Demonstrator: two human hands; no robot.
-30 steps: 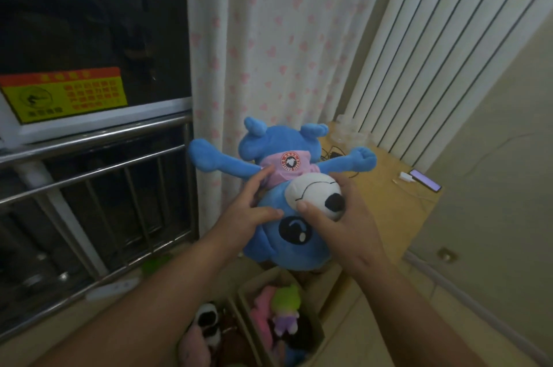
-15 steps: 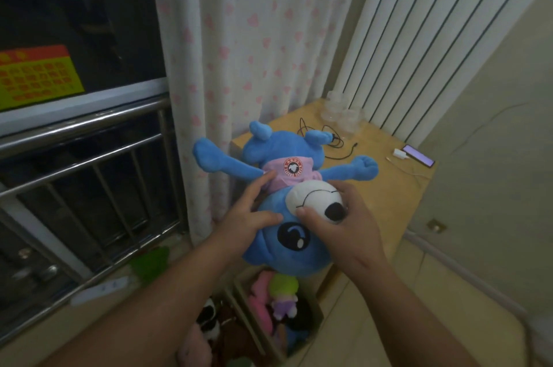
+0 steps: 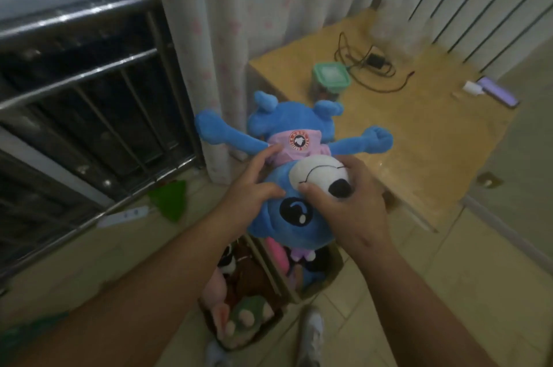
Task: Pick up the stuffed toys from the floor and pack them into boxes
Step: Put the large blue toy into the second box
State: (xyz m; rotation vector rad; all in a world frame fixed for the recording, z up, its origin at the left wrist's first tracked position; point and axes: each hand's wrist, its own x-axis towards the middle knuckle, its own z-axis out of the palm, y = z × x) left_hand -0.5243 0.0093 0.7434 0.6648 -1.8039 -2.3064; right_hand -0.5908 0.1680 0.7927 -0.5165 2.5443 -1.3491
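While a person holds it head-down in mid-air, a blue plush toy (image 3: 294, 217) in a pink shirt, with a white muzzle and black nose, hangs over two brown cardboard boxes on a pale tiled floor (image 3: 419, 292). The right hand (image 3: 347, 205) grips the muzzle, its thumb pressed along the near edge of the white patch and its fingers curled round the far side. The left hand (image 3: 254, 187) clasps the other side of the head, thumb laid across the blue fabric beside the eye and fingers spread up onto the pink shirt. The toy's arms stick out to either side, clear of both hands, and its feet point away toward a white curtain with pink dots (image 3: 239, 22).

Directly beneath the head sits the farther cardboard box (image 3: 337, 262), open at the top and holding pink, purple and blue stuffed toys (image 3: 299, 256). Touching it on the near left side is the second cardboard box (image 3: 266, 329), filled with brown, pink and green plush. A white shoe (image 3: 312, 327) stands just beside the boxes.

Right of the toy, the corner of a light wooden cabinet (image 3: 419, 157) comes near the right hand. On it lie a green-lidded square container (image 3: 331, 76), a tangled black cable (image 3: 374, 67), a small white charger (image 3: 472, 88) and a purple phone (image 3: 498, 93). To the left, a steel window railing (image 3: 89, 73) runs along the wall, with a crumpled green item (image 3: 170, 199) and a white power strip (image 3: 124, 215) on the floor below it, well apart from the boxes. Bare tile lies to the right of the farther box.
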